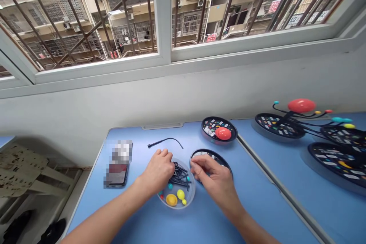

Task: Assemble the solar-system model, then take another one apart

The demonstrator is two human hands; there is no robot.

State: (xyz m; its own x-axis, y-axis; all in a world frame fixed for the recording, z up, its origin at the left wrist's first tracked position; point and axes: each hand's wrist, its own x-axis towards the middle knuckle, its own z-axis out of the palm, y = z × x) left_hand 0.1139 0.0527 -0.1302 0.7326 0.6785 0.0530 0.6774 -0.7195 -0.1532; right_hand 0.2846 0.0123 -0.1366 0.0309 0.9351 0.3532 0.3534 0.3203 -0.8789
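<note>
My left hand (160, 169) reaches over the left rim of a clear plastic bowl (192, 197), its fingers curled down against several black plastic rods (180, 175). Whatever those fingers pinch is hidden behind the hand. Inside the bowl also lie a yellow-orange half shell (171, 199), a yellow ball (180, 194) and small teal and red beads. My right hand (213, 175) is at the bowl's right side, thumb and forefinger pressed together; anything between them is too small to make out. Partly behind it is a black round base (220, 155) with printed labels.
A curved black rod (166, 142) lies behind the bowl. Farther back, another black base (210, 126) carries a red half shell (223, 133). A phone (118, 173) is at the left. Assembled planet models (281, 126) stand on the right-hand table, past the seam. A wall and barred window are behind.
</note>
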